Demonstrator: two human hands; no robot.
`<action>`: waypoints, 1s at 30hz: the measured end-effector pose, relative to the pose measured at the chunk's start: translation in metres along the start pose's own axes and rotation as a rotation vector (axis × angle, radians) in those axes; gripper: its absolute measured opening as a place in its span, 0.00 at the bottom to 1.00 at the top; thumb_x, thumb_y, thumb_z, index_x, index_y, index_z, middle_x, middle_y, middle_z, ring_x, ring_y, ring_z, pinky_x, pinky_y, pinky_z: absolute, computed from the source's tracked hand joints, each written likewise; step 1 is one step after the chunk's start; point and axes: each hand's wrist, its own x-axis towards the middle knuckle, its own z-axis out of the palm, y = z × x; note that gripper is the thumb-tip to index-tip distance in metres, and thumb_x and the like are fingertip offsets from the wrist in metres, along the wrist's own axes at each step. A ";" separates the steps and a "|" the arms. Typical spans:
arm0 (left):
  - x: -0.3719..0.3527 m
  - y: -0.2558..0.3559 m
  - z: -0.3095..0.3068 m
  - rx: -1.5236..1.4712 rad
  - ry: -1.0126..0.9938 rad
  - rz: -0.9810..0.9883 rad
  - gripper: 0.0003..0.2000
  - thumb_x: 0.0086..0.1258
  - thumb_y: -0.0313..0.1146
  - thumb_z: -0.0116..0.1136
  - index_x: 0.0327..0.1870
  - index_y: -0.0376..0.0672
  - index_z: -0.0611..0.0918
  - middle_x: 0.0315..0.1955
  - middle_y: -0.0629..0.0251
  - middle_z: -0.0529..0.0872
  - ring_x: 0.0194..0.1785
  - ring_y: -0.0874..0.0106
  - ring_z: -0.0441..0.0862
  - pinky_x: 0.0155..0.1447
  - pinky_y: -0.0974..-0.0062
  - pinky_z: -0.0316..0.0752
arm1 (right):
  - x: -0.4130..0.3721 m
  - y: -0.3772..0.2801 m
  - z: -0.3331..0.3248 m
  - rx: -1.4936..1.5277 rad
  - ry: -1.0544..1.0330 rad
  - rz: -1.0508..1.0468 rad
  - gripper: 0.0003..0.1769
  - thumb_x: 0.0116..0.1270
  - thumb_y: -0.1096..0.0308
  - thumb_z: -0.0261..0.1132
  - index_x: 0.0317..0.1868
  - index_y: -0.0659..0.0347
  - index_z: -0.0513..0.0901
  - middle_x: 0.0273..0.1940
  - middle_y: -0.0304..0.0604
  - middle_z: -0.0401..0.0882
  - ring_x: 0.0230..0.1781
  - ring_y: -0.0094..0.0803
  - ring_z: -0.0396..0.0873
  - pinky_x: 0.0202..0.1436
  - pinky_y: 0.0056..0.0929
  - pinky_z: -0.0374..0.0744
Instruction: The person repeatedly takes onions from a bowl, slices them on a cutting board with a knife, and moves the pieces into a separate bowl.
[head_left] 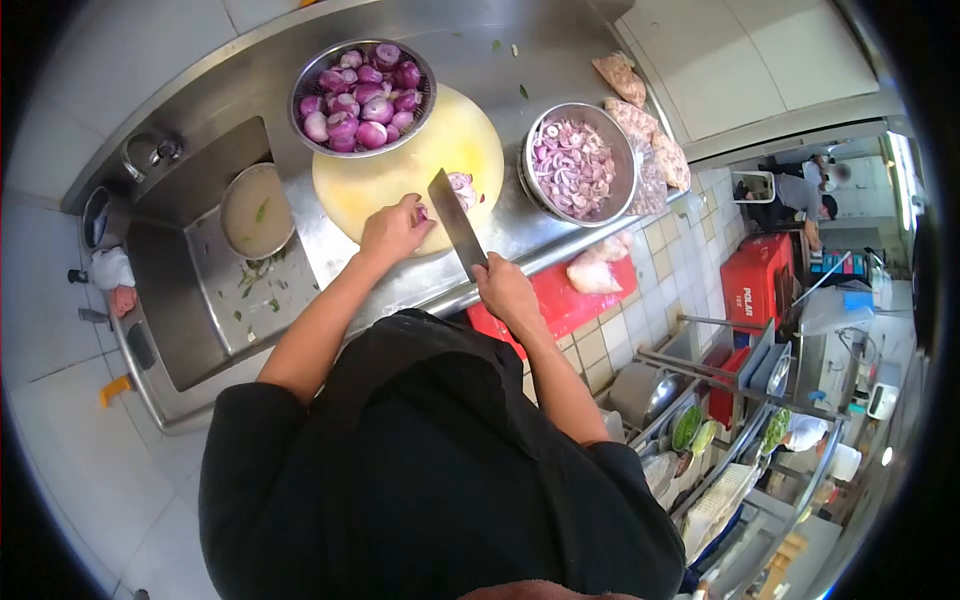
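Note:
My right hand (pixel 508 292) is wrapped round the handle of a cleaver (pixel 458 222), its blade pointing away over a round yellowish chopping board (pixel 350 195). My left hand (pixel 396 230) rests on the board just left of the blade, its fingers curled on a piece of red onion (pixel 421 212). Cut onion slices (pixel 462 188) lie on the blade's far side. A metal colander (pixel 434 92) of whole peeled red onions (pixel 365 105) overlaps the board's far left edge. Right of the board stands a steel bowl (pixel 627 170) heaped with sliced onion (pixel 572 165).
At left, the sink (pixel 165 290) holds a pot of cloudy water (pixel 257 212) under a tap (pixel 150 152). Bags of pale food (pixel 650 140) line the counter's right end. A red tray (pixel 600 300) with a pale bag sits below the counter edge. Other people (pixel 795 195) are farther right.

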 end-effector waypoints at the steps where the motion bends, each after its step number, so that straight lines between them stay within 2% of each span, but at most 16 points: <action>1: -0.003 -0.002 0.000 -0.061 0.009 -0.020 0.14 0.63 0.30 0.68 0.50 0.42 0.86 0.43 0.62 0.89 0.52 0.54 0.86 0.54 0.57 0.81 | -0.003 -0.004 0.000 -0.004 -0.001 0.003 0.19 0.79 0.56 0.61 0.49 0.67 0.82 0.41 0.68 0.88 0.47 0.67 0.86 0.54 0.62 0.81; 4: -0.001 -0.029 0.003 -0.088 0.270 0.522 0.11 0.65 0.26 0.66 0.48 0.41 0.86 0.41 0.60 0.88 0.49 0.54 0.86 0.53 0.57 0.82 | -0.006 -0.011 0.006 -0.025 0.006 -0.021 0.17 0.79 0.58 0.60 0.47 0.66 0.81 0.39 0.67 0.88 0.45 0.67 0.87 0.52 0.63 0.82; 5: 0.001 -0.034 0.006 -0.121 0.215 0.572 0.08 0.65 0.22 0.64 0.44 0.38 0.85 0.40 0.59 0.87 0.50 0.54 0.85 0.54 0.58 0.81 | -0.005 -0.013 0.011 -0.039 0.001 -0.019 0.16 0.80 0.58 0.60 0.47 0.66 0.81 0.39 0.67 0.88 0.45 0.67 0.87 0.51 0.63 0.82; 8: 0.010 -0.042 0.009 -0.167 0.140 0.607 0.05 0.63 0.22 0.64 0.39 0.39 0.85 0.39 0.60 0.86 0.49 0.55 0.84 0.54 0.59 0.80 | -0.007 -0.018 0.007 -0.072 0.005 -0.037 0.15 0.79 0.60 0.60 0.46 0.65 0.81 0.38 0.67 0.88 0.43 0.67 0.87 0.50 0.64 0.82; 11: 0.019 -0.038 0.004 -0.063 0.156 0.755 0.03 0.62 0.23 0.64 0.35 0.40 0.84 0.37 0.59 0.84 0.47 0.55 0.84 0.52 0.60 0.79 | -0.017 -0.029 -0.009 -0.084 0.017 -0.043 0.14 0.79 0.60 0.60 0.45 0.66 0.80 0.36 0.66 0.88 0.42 0.67 0.87 0.50 0.64 0.83; 16: 0.020 -0.040 0.004 -0.023 0.090 0.698 0.03 0.64 0.23 0.65 0.36 0.41 0.86 0.37 0.59 0.85 0.47 0.56 0.83 0.54 0.60 0.77 | -0.011 -0.023 0.004 -0.139 0.004 -0.067 0.15 0.79 0.61 0.59 0.45 0.66 0.81 0.35 0.65 0.88 0.40 0.66 0.88 0.47 0.62 0.83; 20: 0.020 -0.041 0.012 -0.114 0.203 0.715 0.03 0.64 0.24 0.66 0.36 0.42 0.86 0.38 0.60 0.85 0.47 0.57 0.83 0.54 0.60 0.76 | -0.011 -0.025 0.003 -0.122 0.033 -0.100 0.14 0.80 0.61 0.59 0.45 0.66 0.81 0.34 0.64 0.88 0.38 0.64 0.88 0.44 0.61 0.84; 23: 0.019 -0.043 0.012 -0.081 0.156 0.673 0.03 0.64 0.25 0.66 0.37 0.42 0.86 0.39 0.60 0.86 0.48 0.57 0.84 0.55 0.61 0.76 | -0.009 -0.019 0.006 -0.144 0.025 -0.095 0.14 0.80 0.61 0.59 0.44 0.66 0.81 0.33 0.63 0.88 0.37 0.64 0.88 0.43 0.61 0.84; 30: 0.018 -0.045 0.015 -0.128 0.193 0.662 0.03 0.66 0.25 0.66 0.39 0.41 0.87 0.39 0.60 0.87 0.49 0.57 0.85 0.56 0.61 0.76 | -0.003 -0.025 0.005 -0.157 0.026 -0.120 0.14 0.80 0.61 0.59 0.44 0.66 0.81 0.33 0.65 0.88 0.36 0.65 0.88 0.43 0.62 0.84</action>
